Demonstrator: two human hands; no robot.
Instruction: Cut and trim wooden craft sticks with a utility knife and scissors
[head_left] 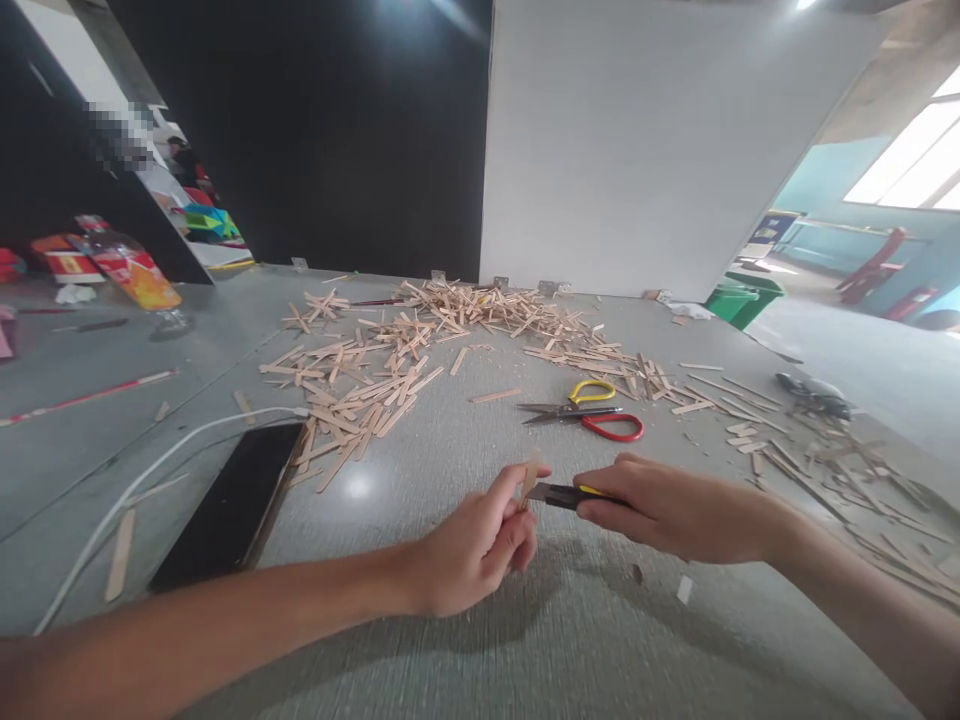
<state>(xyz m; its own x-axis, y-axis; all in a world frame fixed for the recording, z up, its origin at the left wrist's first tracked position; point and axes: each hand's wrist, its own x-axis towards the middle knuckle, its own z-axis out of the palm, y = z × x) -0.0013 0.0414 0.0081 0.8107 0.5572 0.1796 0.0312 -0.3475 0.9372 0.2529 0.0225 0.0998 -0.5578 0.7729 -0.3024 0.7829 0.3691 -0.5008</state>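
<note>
Between its thumb and fingers, my left hand (480, 545) pinches a short wooden craft stick (529, 480), held upright above the grey table (435, 660). My right hand (652, 505) is wrapped round a black and yellow utility knife (566, 495). The knife's blade points left and meets the stick, or lies right beside it; which of the two I cannot tell. Just beyond both hands lie scissors (581, 410) with one yellow and one red handle. Small wood chips lie on the table below my right hand.
Loose craft sticks (367, 385) spread in heaps along the back. A phone (232, 505) with a white cable (150, 470) lies left. Farther left stands a drink bottle (135, 270). Cut strips (847, 500) litter the right side. A black and white panel (600, 150) rises behind.
</note>
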